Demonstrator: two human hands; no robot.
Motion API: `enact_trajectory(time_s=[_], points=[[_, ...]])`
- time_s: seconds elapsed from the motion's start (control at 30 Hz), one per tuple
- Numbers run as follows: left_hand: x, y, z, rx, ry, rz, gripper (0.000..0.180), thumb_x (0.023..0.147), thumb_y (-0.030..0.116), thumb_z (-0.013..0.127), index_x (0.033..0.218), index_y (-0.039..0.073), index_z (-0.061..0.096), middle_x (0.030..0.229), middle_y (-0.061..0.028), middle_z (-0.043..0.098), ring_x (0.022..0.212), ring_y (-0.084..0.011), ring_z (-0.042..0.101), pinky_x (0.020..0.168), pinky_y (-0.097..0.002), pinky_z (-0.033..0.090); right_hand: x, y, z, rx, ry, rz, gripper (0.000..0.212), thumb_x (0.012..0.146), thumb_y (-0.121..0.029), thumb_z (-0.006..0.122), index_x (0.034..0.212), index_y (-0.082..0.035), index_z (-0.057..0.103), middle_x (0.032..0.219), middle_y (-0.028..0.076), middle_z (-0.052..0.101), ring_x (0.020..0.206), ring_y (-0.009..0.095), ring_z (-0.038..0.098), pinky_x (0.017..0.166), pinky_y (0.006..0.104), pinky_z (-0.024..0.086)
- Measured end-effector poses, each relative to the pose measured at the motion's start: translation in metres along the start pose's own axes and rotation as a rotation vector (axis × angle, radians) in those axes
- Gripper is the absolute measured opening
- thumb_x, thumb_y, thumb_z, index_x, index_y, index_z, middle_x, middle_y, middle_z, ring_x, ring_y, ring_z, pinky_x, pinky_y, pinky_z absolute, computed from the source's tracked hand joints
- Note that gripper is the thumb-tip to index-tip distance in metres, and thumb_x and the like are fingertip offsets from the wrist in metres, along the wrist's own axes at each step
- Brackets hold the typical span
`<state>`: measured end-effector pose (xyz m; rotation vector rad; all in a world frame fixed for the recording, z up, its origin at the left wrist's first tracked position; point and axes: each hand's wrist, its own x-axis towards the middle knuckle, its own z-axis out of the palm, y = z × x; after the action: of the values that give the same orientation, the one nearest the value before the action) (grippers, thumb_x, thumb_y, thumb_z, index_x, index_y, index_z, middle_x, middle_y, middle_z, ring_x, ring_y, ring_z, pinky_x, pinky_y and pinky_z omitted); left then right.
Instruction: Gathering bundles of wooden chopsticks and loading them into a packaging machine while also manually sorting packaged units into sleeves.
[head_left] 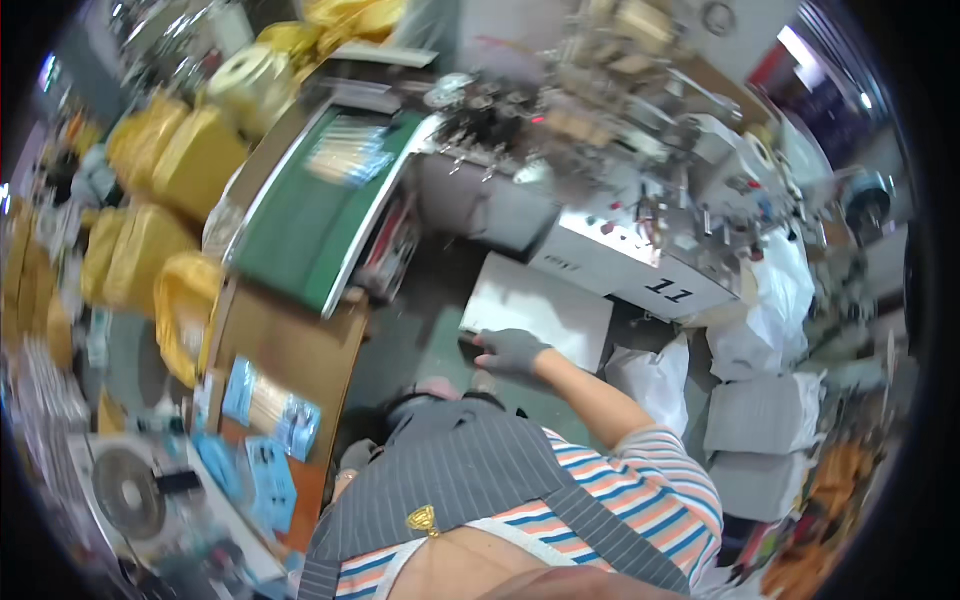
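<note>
My right hand [512, 355], in a grey fingerless glove, reaches over the near left corner of a white flat panel [560, 308] low in front of me. Its fingers point left and look spread, with nothing visible between them. Motion blur hides whether they touch the panel. At the left edge of my striped apron, a bit of skin and grey that may be my left hand [354, 463] shows; its fingers are hidden. A bundle of pale sticks [348, 150] in blue-and-clear wrapping lies on the green conveyor belt [318, 215].
Another wrapped stick bundle [270, 408] rests on the brown table [285, 335] at left. Yellow sacks [195, 150] are piled beyond it. A machine with a white front [640, 268] stands ahead. White bags [655, 380] and stacked white packs [760, 415] sit at right.
</note>
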<state>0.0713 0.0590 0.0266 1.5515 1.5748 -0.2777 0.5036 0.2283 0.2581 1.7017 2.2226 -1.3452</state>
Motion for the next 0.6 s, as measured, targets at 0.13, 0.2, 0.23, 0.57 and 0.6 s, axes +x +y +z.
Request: enact_trajectory(time_s=[0.13,0.2,0.23,0.57,0.6], points=[[0.047,0.109,-0.037,-0.076,0.042,0.406,0.031,0.091,0.036,0.057,0.1,0.007,0.066,0.098,-0.0147,0.066,0.092,-0.0322,0.063,0.08,-0.0374,0.048,-0.059,0.092,-0.089,0.271,0.354,0.165,0.053,0.087,-0.042,0.061,0.126,-0.007,0.053,0.102,0.014,0.065,0.093,0.025,0.062,0.086,0.0347,0.047],[0.064,0.165,-0.08,-0.564,-0.025,0.379,0.025,0.092,0.025,0.058,0.097,0.002,0.064,0.093,-0.014,0.066,0.088,-0.0254,0.065,0.078,-0.0315,0.048,-0.074,0.086,-0.131,0.332,0.395,0.057,0.053,0.087,-0.04,0.062,0.127,-0.006,0.052,0.101,0.012,0.065,0.091,0.024,0.062,0.085,0.0338,0.047],[0.057,0.2,-0.087,-0.506,0.148,0.415,0.024,0.091,0.023,0.057,0.098,0.001,0.064,0.092,-0.0145,0.066,0.087,-0.0249,0.065,0.078,-0.0317,0.049,-0.074,0.083,-0.142,0.382,0.432,-0.026,0.052,0.088,-0.038,0.062,0.128,-0.006,0.052,0.1,0.011,0.064,0.09,0.022,0.061,0.084,0.0328,0.048],[0.104,0.392,-0.209,-0.448,0.517,0.446,0.02,0.091,0.016,0.058,0.099,-0.001,0.064,0.084,-0.0118,0.067,0.078,-0.019,0.064,0.071,-0.0291,0.049,-0.029,0.087,-0.257,0.146,0.35,-0.219,0.057,0.086,-0.034,0.063,0.132,-0.004,0.046,0.111,0.015,0.061,0.102,0.028,0.06,0.089,0.0362,0.047],[0.125,0.404,-0.219,-0.482,0.522,0.516,0.018,0.092,0.013,0.058,0.099,-0.002,0.065,0.081,-0.0085,0.067,0.075,-0.0136,0.062,0.069,-0.0269,0.048,-0.027,0.088,-0.278,0.132,0.362,-0.195,0.057,0.086,-0.031,0.065,0.133,-0.005,0.045,0.11,0.014,0.061,0.104,0.025,0.059,0.091,0.0352,0.046]])
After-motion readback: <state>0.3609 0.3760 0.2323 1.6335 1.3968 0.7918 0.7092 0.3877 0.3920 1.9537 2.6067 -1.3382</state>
